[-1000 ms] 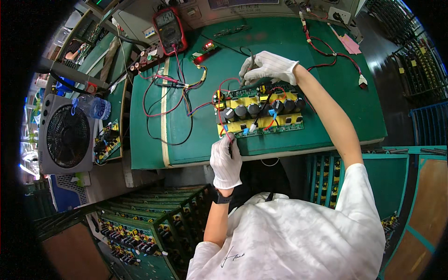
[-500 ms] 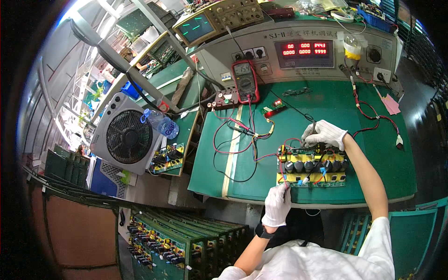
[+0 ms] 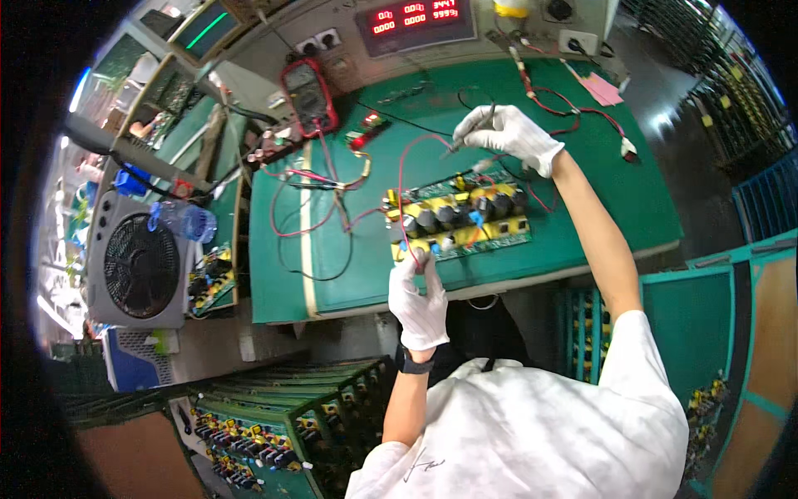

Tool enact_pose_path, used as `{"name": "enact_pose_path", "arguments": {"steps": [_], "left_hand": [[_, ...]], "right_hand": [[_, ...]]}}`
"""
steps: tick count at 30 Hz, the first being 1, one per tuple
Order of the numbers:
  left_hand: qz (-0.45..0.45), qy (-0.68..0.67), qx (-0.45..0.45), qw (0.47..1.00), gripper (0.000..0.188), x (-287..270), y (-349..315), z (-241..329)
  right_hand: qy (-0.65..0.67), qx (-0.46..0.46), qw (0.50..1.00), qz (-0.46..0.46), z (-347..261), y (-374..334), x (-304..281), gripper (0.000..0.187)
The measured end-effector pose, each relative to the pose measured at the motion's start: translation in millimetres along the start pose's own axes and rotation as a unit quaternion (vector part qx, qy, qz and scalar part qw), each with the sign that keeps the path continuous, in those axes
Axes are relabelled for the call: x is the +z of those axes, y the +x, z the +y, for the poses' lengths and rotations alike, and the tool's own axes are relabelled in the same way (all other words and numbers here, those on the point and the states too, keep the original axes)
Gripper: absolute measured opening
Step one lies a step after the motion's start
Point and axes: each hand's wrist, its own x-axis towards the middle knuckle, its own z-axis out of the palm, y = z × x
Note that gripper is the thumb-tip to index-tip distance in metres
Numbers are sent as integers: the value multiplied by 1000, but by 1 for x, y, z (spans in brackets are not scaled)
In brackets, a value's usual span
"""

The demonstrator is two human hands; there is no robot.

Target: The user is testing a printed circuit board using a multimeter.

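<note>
A circuit board (image 3: 460,218) with dark round capacitors and yellow parts lies on the green bench mat. White-gloved, my right hand (image 3: 511,137) is raised above the board's far side, its fingers closed round a slim grey test probe (image 3: 475,129). My left hand (image 3: 418,303), also gloved, pinches the end of a red wire (image 3: 401,187) at the board's near left corner. That wire loops up over the board toward the probe. What the left fingertips touch on the board is partly hidden.
A red multimeter (image 3: 308,96) stands left of the board, near a small lit circuit board (image 3: 367,129) and tangled test leads (image 3: 320,185). Red cables (image 3: 573,106) and pink paper (image 3: 600,88) lie at right. A fan (image 3: 140,264) and a rack of boards (image 3: 274,428) are left.
My right hand has lifted off the board's far edge, bringing the probe up into sight. My left hand stays at the near left corner. The whole view has shifted and turned.
</note>
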Motion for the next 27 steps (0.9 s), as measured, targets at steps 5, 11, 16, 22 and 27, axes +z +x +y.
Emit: {"name": "enact_pose_path", "arguments": {"steps": [5,11,16,22,27], "left_hand": [[-69,-146,-40,986,35,42,18,42],[-267,-281,-101,916,36,127,18,93],[-361,-177,-60,913,38,196,0,88],[-356,-109,-31,928,40,181,-6,87],[-314,-61,13,948,54,143,-18,67]], "right_hand": [[-37,-109,984,134,-14,-68,-30,20],[-17,-28,968,249,36,-184,-100,37],[46,161,930,327,82,-246,-144,42],[-348,426,774,315,41,-262,-167,60],[-650,204,663,310,39,-220,-188,48]]}}
